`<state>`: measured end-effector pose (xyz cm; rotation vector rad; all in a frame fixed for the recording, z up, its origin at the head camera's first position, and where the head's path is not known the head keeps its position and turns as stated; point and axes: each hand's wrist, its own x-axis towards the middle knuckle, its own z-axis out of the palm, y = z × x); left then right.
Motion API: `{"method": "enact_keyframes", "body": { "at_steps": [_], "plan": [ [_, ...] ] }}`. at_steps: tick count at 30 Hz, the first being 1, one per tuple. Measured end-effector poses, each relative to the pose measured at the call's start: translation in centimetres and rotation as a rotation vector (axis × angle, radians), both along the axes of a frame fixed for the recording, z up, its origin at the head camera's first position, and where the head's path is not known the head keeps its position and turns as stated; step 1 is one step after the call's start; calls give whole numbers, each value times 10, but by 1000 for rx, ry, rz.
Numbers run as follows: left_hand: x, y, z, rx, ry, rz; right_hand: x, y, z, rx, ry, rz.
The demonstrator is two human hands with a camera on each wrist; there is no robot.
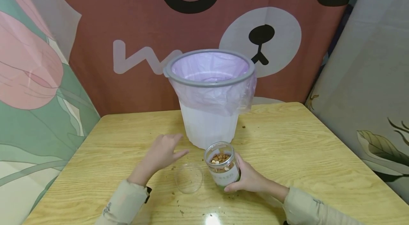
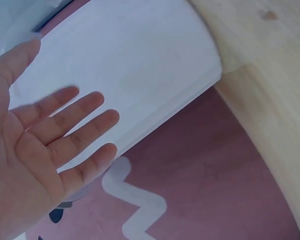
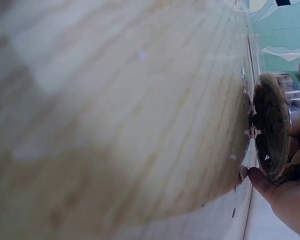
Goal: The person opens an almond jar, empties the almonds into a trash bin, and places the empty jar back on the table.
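Observation:
My right hand [image 1: 247, 177] grips a clear jar [image 1: 226, 178] with a pale label, fingers round its right side and thumb at the front near the base. The jar has no lid on, and brown and whitish nuts [image 1: 220, 158] show inside. Its base [image 3: 272, 127], seen in the right wrist view, tilts close over the table, with nuts visible through it. To the left, a round transparent lid [image 1: 189, 179] lies flat. My left hand [image 1: 164, 151] holds nothing, its fingers spread and extended beside the bin, as the left wrist view [image 2: 65, 130] also shows.
A white bin [image 1: 209, 125] with a grey rim ring [image 1: 211, 83] and a pinkish plastic bag [image 1: 223, 100] stands just behind the jar. Small brown crumbs [image 1: 181, 212] are scattered on the wooden table [image 1: 287, 147]. Printed curtains [image 1: 137, 12] hang behind and at both sides.

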<state>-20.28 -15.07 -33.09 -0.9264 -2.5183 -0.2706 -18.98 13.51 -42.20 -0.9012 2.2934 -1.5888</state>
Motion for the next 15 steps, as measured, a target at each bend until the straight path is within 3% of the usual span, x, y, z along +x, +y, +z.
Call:
{"method": "enact_keyframes", "body": {
  "at_steps": [8, 15],
  "plan": [
    [-4, 7, 23, 136, 130, 17, 0, 1, -2, 1, 22, 5],
    [-4, 12, 42, 292, 144, 72, -1, 0, -2, -6, 10, 4]
  ]
}}
